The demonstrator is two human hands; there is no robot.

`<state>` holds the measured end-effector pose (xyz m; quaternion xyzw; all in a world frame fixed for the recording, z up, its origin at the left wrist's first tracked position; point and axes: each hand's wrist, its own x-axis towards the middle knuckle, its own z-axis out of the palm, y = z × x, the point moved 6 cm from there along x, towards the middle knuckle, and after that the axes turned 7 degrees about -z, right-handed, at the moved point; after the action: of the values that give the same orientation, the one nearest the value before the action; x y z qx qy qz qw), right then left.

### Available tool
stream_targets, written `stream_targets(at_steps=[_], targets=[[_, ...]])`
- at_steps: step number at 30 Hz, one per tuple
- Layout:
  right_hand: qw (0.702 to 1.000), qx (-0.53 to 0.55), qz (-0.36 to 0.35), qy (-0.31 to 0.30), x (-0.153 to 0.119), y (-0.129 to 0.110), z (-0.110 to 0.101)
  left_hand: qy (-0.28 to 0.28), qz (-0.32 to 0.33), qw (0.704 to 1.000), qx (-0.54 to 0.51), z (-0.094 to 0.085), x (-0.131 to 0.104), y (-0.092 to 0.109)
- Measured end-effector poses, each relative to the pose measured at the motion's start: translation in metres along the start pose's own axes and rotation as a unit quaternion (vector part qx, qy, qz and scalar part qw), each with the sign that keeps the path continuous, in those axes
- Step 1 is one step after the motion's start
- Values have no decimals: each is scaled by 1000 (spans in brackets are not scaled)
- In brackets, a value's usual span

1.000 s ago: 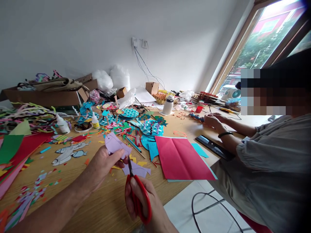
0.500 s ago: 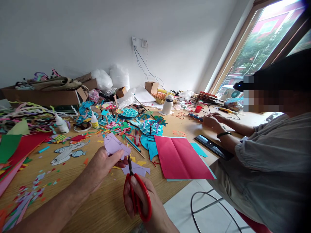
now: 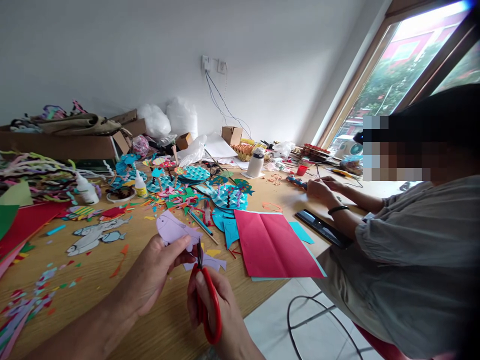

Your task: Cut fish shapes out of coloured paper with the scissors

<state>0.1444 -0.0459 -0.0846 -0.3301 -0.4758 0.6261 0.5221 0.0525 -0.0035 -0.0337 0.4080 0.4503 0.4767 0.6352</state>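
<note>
Between the thumb and fingers of my left hand (image 3: 159,267) is a purple paper fish (image 3: 170,227) with a drawn eye and gill line. My right hand (image 3: 221,302) is closed around the red handles of a pair of scissors (image 3: 213,305). Their dark blades point up and meet the tail end of the fish; whether they are cutting paper at this instant I cannot tell. Beneath, on the table, lies another purple paper piece (image 3: 215,262), partly hidden by the scissors and my hands. White paper fish cut-outs (image 3: 95,237) lie to the left.
A folded red sheet (image 3: 277,245) lies right of my hands at the table edge. Glue bottles (image 3: 140,185), blue fish crafts (image 3: 228,196) and coloured scraps (image 3: 180,197) spread behind. On the right a person in grey (image 3: 416,235) sits working, near a dark phone-like device (image 3: 322,228).
The scissors have turned, and their handles look closer together. The paper fish's tail now sits at the blades. The whole view has shifted slightly.
</note>
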Motion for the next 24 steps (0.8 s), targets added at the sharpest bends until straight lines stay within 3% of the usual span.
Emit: stream_targets(at_steps=[9,24], targets=[[999,1,-31,19,3,2,-4,23,-9,999,-46,3,0,-7],[999,-11,-5,45,3,-5,-5,13,-19,998,-59,9,0,-8]])
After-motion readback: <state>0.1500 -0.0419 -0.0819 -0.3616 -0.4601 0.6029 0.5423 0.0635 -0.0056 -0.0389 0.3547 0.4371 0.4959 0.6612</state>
